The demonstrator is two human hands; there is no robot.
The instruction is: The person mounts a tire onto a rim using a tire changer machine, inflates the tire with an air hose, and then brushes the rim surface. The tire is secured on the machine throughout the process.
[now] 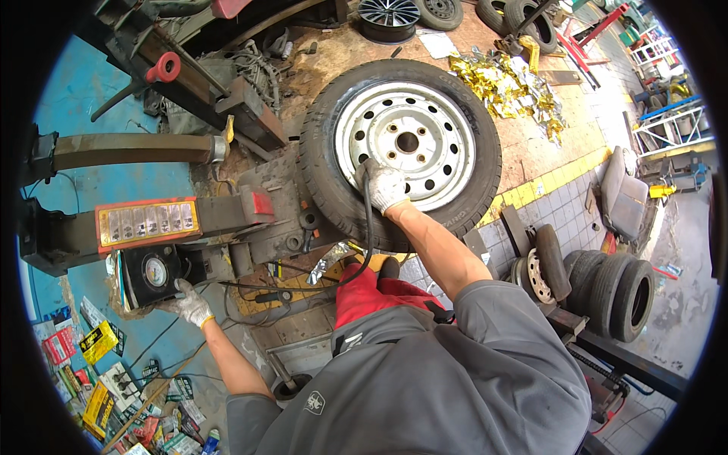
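Tire [321,144] has R hand [384,188] w/ hose [369,227] at rim [440,140].

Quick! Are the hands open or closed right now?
Left hand: at the gauge box; grip can't be told.
Right hand: closed, holding the black hose.

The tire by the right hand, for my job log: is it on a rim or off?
On: the black tire surrounds the white metal rim, which fills its centre.

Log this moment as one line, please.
left hand: at gauge box | right hand: holding black hose at pale rim | tire: around rim
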